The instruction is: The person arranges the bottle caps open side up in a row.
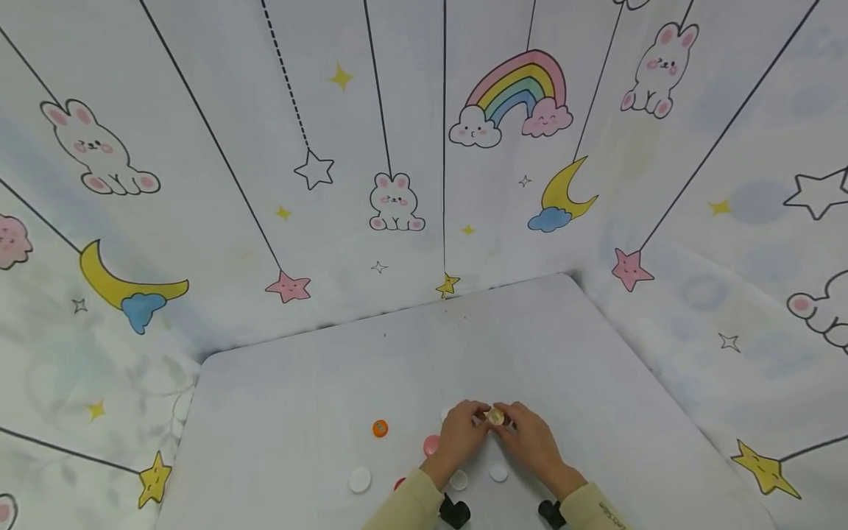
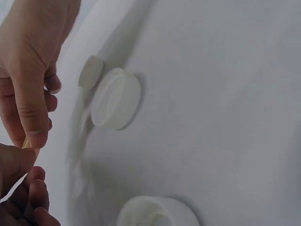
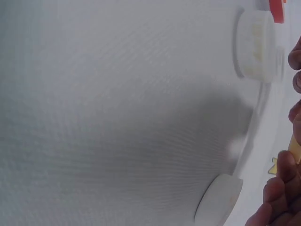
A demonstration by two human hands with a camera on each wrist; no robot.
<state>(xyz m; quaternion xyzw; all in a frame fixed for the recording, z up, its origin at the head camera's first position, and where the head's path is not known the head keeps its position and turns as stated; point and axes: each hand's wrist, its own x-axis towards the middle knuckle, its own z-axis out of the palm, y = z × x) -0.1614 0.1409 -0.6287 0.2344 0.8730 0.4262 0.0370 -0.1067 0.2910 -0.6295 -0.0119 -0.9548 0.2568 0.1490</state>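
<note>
In the head view, my left hand [image 1: 467, 428] and my right hand [image 1: 530, 436] meet over the table. Between their fingertips they pinch a small round pale-yellow cap [image 1: 495, 417] from both sides. Fingers cover most of its edge, and only a sliver of the yellow piece [image 3: 295, 149] shows in the right wrist view. A pink cap [image 1: 431, 444] lies just left of the left wrist. Below the hands are a white cap [image 1: 458, 481] and another white cap [image 1: 498, 473], both on the table.
Farther left on the white table [image 1: 278, 412] lie an orange cap [image 1: 380, 428] and a larger white cap [image 1: 360, 480]. A red cap [image 1: 400, 483] is partly behind the left sleeve. Patterned cloth walls [image 1: 411, 250] border the table.
</note>
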